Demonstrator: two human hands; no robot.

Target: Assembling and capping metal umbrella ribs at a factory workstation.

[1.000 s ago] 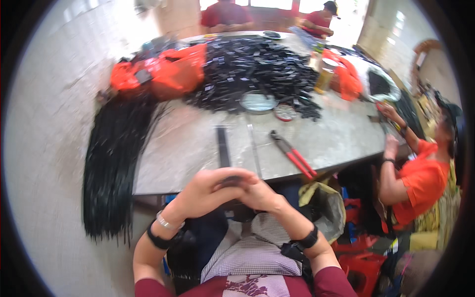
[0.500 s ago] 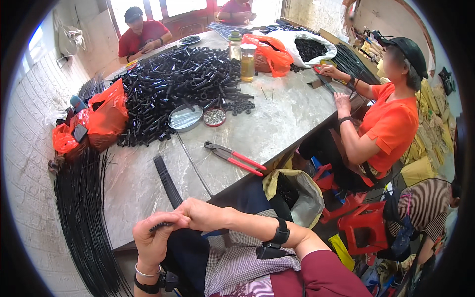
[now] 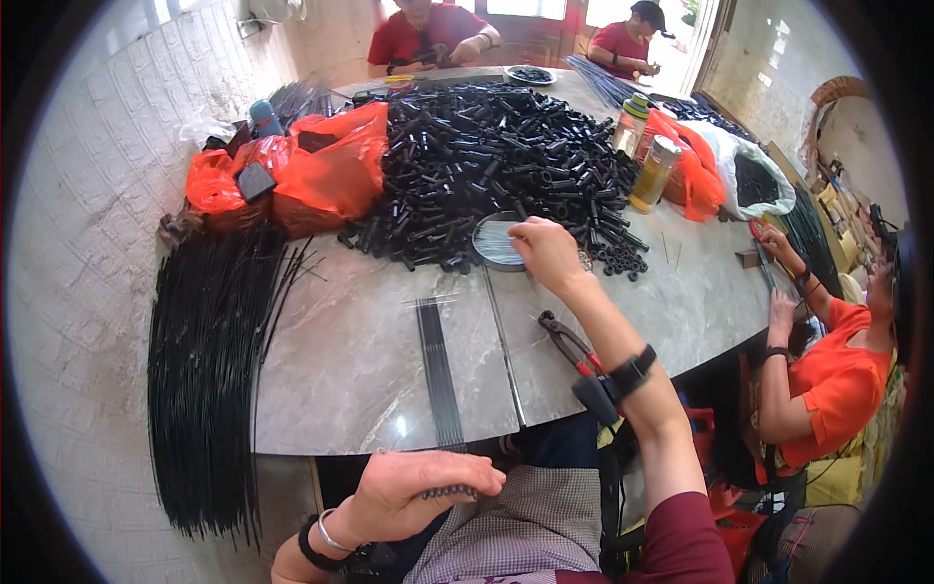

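Observation:
My left hand (image 3: pixel 413 490), at the near table edge, is closed round a flat row of thin black rods (image 3: pixel 440 375). Their near ends show beneath my fingers, and the rest stretch away over the table. Fine pins (image 3: pixel 431 301) lie across the row's far end. My right hand (image 3: pixel 547 253) reaches over a round tin (image 3: pixel 501 265) of thin silvery pins (image 3: pixel 494 239). Its fingertips are pinched at the pins; what they hold, if anything, is too small to name. Red-handled pincers (image 3: pixel 562 334) lie partly behind my right forearm.
A large heap of black tubular parts (image 3: pixel 486 146) covers the table's middle. Orange bags (image 3: pixel 331 170) and a long bundle of black rods (image 3: pixel 209 370) are on the left. Bottles (image 3: pixel 654 173) stand right of the heap. A co-worker in orange (image 3: pixel 842 375) sits at right; two more are across.
My right hand has left my left hand and moved forward to the pin tin. My left hand keeps hold of the rods. The view has swung right, so the table appears shifted.

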